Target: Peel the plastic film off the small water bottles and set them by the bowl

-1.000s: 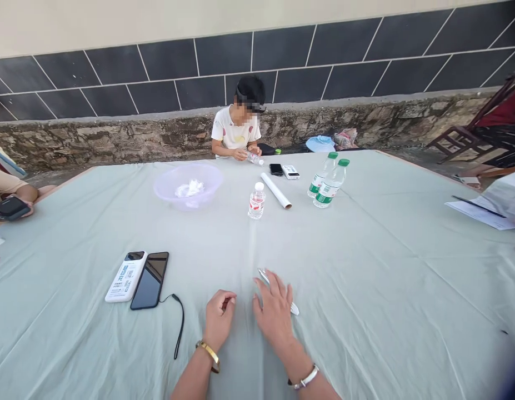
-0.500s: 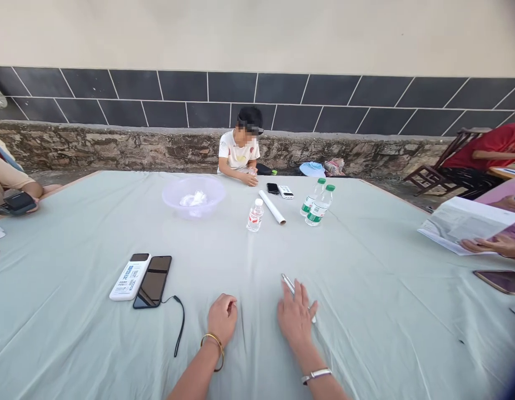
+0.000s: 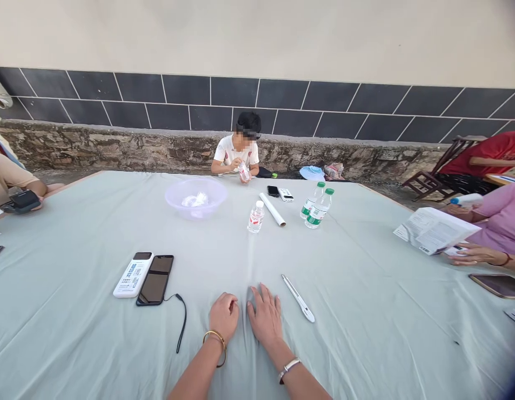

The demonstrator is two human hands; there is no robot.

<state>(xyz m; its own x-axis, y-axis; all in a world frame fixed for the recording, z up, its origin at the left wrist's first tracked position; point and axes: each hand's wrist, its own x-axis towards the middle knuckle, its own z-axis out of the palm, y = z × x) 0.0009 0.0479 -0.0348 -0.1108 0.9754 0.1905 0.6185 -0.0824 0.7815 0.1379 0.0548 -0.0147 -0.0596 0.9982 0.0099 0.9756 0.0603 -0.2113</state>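
Observation:
My left hand point(image 3: 224, 317) rests on the pale green tablecloth with its fingers curled in, and nothing shows in it. Beside it my right hand point(image 3: 265, 315) lies flat, palm down, fingers spread and holding nothing. Just to the right of that hand is a slim white tool that looks like a utility knife point(image 3: 298, 299), apart from the fingers. Left of my left hand lie a black phone point(image 3: 155, 280) with a wrist strap point(image 3: 182, 323) and a white power bank point(image 3: 133, 275), side by side.
Further off stand a small water bottle point(image 3: 256, 218), a white roll point(image 3: 273, 209), two green-capped bottles point(image 3: 319, 209) and a purple basin point(image 3: 176, 201) with crumpled plastic. A person opposite handles a bottle point(image 3: 244, 171). Someone at right holds papers point(image 3: 434, 230); another phone point(image 3: 496, 285) lies there.
My right hand has come off the white knife and moved left, close to my left hand. The person opposite has raised a bottle. The papers at right have shifted left.

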